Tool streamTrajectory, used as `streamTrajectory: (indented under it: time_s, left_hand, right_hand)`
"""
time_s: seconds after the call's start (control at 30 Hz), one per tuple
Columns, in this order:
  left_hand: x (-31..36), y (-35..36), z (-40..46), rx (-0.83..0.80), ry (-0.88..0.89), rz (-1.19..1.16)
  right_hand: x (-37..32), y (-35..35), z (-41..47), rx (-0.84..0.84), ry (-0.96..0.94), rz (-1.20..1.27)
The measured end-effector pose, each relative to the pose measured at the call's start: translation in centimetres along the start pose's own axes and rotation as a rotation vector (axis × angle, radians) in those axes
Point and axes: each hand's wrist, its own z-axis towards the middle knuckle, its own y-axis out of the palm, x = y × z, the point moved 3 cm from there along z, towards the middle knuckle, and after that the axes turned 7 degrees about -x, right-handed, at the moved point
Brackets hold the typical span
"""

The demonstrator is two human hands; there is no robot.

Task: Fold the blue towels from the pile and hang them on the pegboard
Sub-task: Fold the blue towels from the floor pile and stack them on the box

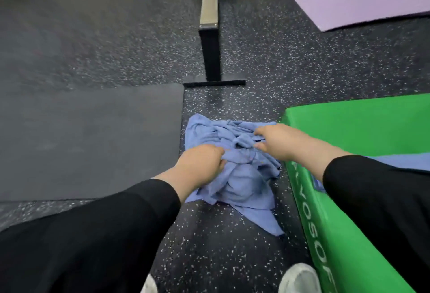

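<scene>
While the blue towel pile (pixel 235 164) is lying crumpled beneath both hands, you are gripping cloth with your left hand (pixel 200 162) and pinching a fold with your right hand (pixel 277 141), apparently separating one towel.

The person wears a black top with long, loose sleeves. The left black sleeve (pixel 97 230) is wide and baggy, and it looks soft and plain, with no pictures or words on it. It stops at the wrist, so the bare left hand (pixel 200 162) sticks out. The right black sleeve (pixel 377 195) is the same, plain and roomy, and it ends a little above the wrist of the bare right hand (pixel 282 142). No rings or watches show. At the bottom are two white shoe tips (pixel 299 278), rounded and a bit blurry.
</scene>
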Motion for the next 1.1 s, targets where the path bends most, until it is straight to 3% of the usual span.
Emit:
streamTrajectory:
  time_s: [0.1, 0.27, 0.53, 0.73, 0.9, 1.1]
  left_hand:
    - [-4.6, 0.5, -1.8, -0.011, -0.057, -0.037]
    - [-9.0, 2.1, -3.1, -0.182, -0.172, -0.141]
    - [-10.0, 2.2, -3.3, -0.201, -0.173, -0.216]
    - [-9.5, 1.8, -4.2, -0.165, -0.147, -0.226]
    - [-9.3, 0.1, -4.9, -0.066, -0.153, -0.235]
    - [-7.0, -6.8, -7.5, 0.222, -0.056, -0.568]
  right_hand:
    - [-4.0, 1.2, 2.8, -0.049, -0.038, -0.02]
    - [-7.4, 6.1, 6.1, -0.033, 0.035, 0.116]
    - [-8.6, 8.7, 9.4, 0.077, 0.26, 0.1]
    - [-7.3, 9.2, 9.6, -0.001, 0.322, 0.202]
    - [-9.0, 3.8, 6.8, 0.291, 0.157, 0.439]
    - [-11.1, -8.2, -2.6, 0.445, -0.09, 0.532]
